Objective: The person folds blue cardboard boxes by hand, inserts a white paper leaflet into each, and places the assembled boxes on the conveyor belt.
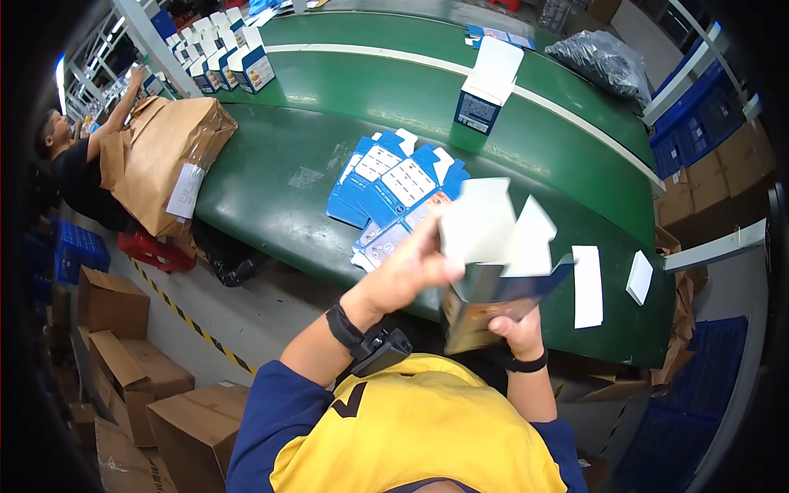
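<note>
A small carton with a dark printed outside and white inner flaps standing up is held in front of my chest, tilted and a little blurred. My left hand pinches its upper left edge by a flap. From below on the right, my right hand grips the carton, the thumb across its printed face and the other fingers hidden. Just beyond my left hand, flat blue-and-white carton blanks lie fanned out on the green work table.
An upright open carton stands on the green belt; several more stand far left. White cards lie right. A brown paper sack sits at the left, near another person. A grey plastic bag rests far right.
</note>
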A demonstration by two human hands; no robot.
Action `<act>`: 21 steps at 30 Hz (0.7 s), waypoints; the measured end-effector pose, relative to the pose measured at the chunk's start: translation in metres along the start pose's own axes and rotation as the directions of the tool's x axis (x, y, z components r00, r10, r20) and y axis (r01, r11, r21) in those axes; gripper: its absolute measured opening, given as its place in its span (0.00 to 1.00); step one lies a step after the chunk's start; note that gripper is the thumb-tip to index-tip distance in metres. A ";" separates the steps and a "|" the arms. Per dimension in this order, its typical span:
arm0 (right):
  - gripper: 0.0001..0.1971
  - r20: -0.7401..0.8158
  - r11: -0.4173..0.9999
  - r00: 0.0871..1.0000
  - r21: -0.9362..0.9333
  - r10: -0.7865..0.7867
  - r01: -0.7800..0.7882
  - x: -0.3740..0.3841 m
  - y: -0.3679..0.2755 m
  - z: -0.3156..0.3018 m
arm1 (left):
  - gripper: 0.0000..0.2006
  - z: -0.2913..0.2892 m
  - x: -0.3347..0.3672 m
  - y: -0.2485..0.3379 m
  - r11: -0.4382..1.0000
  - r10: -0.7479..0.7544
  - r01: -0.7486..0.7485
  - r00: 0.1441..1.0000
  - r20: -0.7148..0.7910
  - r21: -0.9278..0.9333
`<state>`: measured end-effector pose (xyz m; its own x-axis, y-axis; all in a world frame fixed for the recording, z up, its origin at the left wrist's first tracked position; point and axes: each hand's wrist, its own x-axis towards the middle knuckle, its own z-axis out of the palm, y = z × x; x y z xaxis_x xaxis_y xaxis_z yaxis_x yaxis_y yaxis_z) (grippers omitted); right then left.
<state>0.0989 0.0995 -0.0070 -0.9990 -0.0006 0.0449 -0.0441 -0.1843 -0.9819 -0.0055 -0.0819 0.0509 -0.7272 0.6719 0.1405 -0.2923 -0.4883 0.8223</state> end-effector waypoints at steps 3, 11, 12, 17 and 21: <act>0.71 -0.192 0.951 0.952 0.152 -0.238 0.268 0.020 0.010 0.008 | 0.70 0.015 -0.007 -0.027 0.980 0.111 -0.150 0.957 0.266 0.131; 0.60 -0.059 0.702 0.963 -0.697 -0.262 0.148 0.006 -0.008 0.008 | 0.53 0.009 -0.008 0.004 0.755 0.045 -0.203 0.965 0.260 0.623; 0.64 -0.077 0.869 0.962 -0.452 -0.262 0.201 0.000 -0.019 0.013 | 0.52 0.005 -0.011 0.007 0.677 0.085 -0.253 0.960 0.268 0.691; 0.71 0.058 0.878 0.878 -0.039 -0.474 0.477 -0.001 -0.040 0.020 | 0.46 -0.007 -0.013 -0.009 0.348 0.326 -0.504 0.856 0.402 0.791; 0.57 0.188 0.835 0.833 -0.092 -0.521 0.543 0.006 -0.050 0.007 | 0.42 -0.001 -0.014 -0.008 0.343 0.429 -0.597 0.786 0.445 0.725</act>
<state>0.0953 0.1013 0.0437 -0.8072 -0.0888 0.5836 -0.5801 -0.0637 -0.8120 0.0064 -0.0873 0.0418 -0.4209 0.5665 0.7084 0.7841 -0.1654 0.5982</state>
